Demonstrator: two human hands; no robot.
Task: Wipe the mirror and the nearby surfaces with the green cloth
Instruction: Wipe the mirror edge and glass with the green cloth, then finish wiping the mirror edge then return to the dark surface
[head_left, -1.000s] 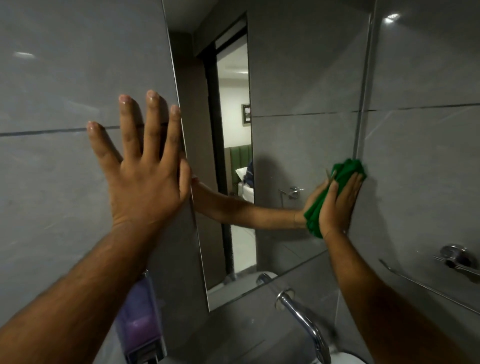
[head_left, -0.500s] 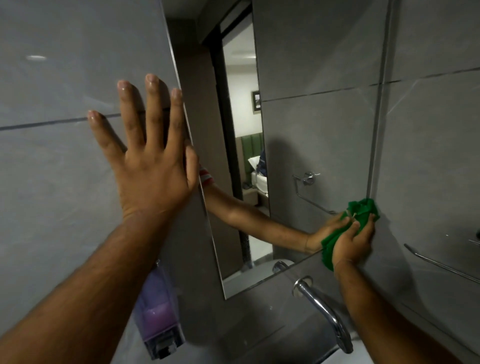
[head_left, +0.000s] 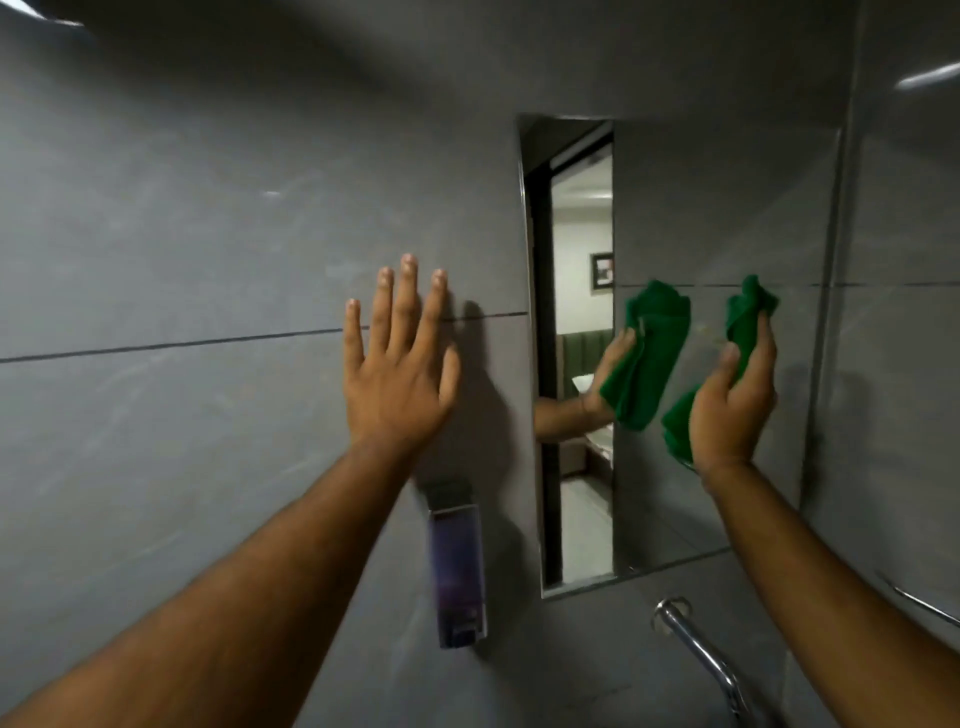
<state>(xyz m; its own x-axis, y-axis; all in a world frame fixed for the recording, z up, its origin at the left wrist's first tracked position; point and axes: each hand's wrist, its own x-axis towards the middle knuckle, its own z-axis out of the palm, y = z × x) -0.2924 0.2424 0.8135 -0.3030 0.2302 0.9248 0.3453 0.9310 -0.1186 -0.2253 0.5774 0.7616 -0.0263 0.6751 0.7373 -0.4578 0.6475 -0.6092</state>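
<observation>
The mirror (head_left: 701, 218) hangs on the grey tiled wall at the right of centre. My right hand (head_left: 735, 400) grips the bunched green cloth (head_left: 743, 322) in front of the mirror's right half, at about mid height. It seems slightly off the glass, since hand and reflection show a gap. The cloth's reflection appears just left of it. My left hand (head_left: 397, 364) has its fingers spread and lies flat against the wall tile, left of the mirror's edge, holding nothing.
A purple soap dispenser (head_left: 457, 571) is fixed to the wall below my left hand. A chrome tap spout (head_left: 698, 649) sticks out under the mirror. A chrome rail (head_left: 919, 600) runs along the right wall. The mirror reflects a doorway and a room.
My right hand has carried the cloth up from the mirror's lower right corner to mid height and further left. The view has pulled back and swung left; my left hand stays on the wall.
</observation>
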